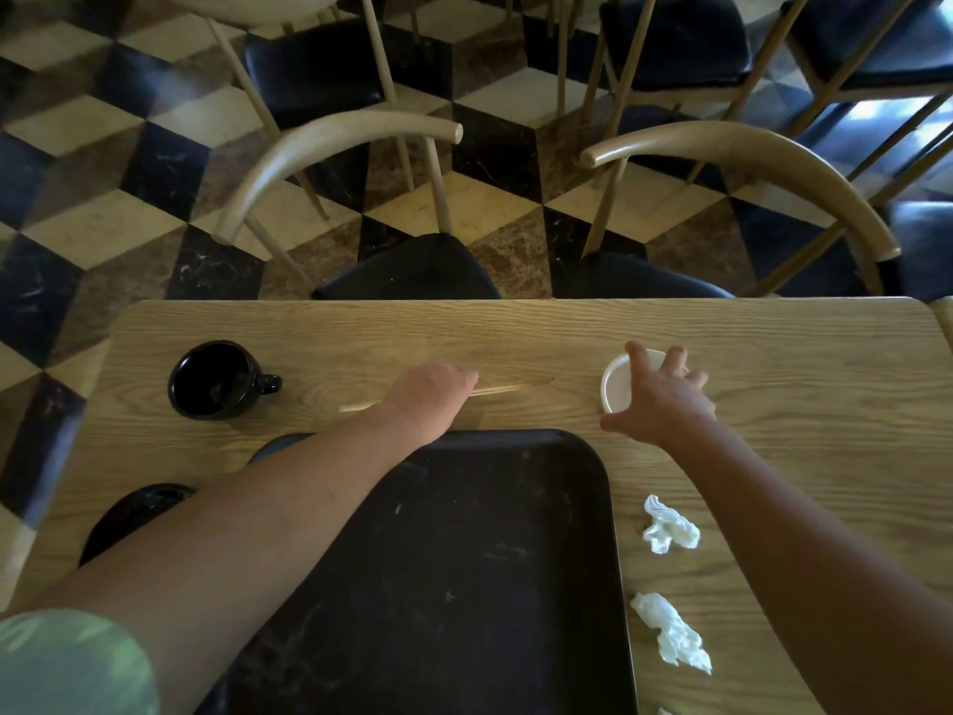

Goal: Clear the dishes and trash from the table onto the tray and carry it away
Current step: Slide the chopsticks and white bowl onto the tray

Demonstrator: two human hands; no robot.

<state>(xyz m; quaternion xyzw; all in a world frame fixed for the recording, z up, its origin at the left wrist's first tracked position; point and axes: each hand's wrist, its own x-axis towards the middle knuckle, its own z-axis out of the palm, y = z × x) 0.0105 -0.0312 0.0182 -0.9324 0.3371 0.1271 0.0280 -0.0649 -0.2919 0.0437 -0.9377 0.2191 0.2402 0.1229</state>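
A black tray (464, 559) lies on the wooden table (799, 363) in front of me, with nothing on it. My left hand (430, 392) is closed over a pair of wooden chopsticks (508, 388) just beyond the tray. My right hand (662, 394) hovers with fingers spread over a small white dish (616, 384) at the tray's far right. A black mug (216, 379) stands at the far left. A black plate (136, 513) lies partly hidden under my left forearm. Two crumpled white napkins (670, 526) (673, 634) lie right of the tray.
Two wooden chairs with black seats (407, 270) (639, 281) are tucked under the table's far edge. More chairs stand beyond on the checkered floor (129, 162). Another white scrap (664, 710) peeks in at the bottom edge.
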